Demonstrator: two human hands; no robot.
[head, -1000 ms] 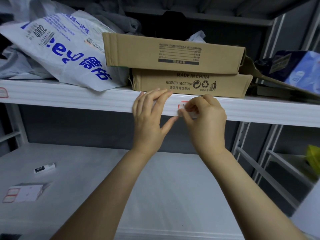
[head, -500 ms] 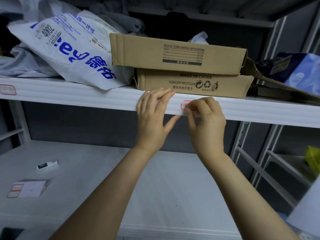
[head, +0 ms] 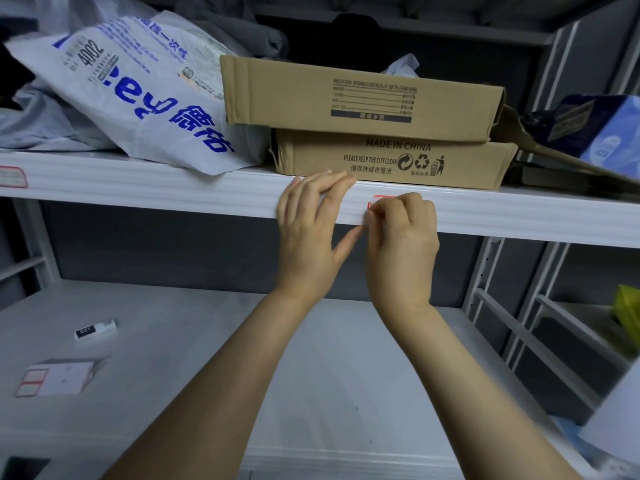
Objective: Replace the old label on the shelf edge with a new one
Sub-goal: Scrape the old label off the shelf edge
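A small white label with a red border [head: 378,199] sticks to the front of the white shelf edge [head: 173,195], mostly hidden by fingers. My right hand [head: 403,244] pinches at the label's left end with thumb and fingertips. My left hand [head: 308,230] lies flat against the shelf edge just left of the label, fingers spread over the top lip. On the lower shelf at the left lies a sheet of red-bordered labels [head: 57,377]. Another label [head: 12,176] sits on the shelf edge at the far left.
Two stacked cardboard boxes [head: 363,126] and a white printed plastic bag [head: 138,95] rest on the upper shelf just above my hands. A small white-and-black stick [head: 95,329] lies on the lower shelf [head: 311,375]. Metal uprights [head: 485,271] stand to the right.
My right hand's fingers have curled tighter on the label's left end. My left hand stays on the shelf edge. The view has shifted slightly.
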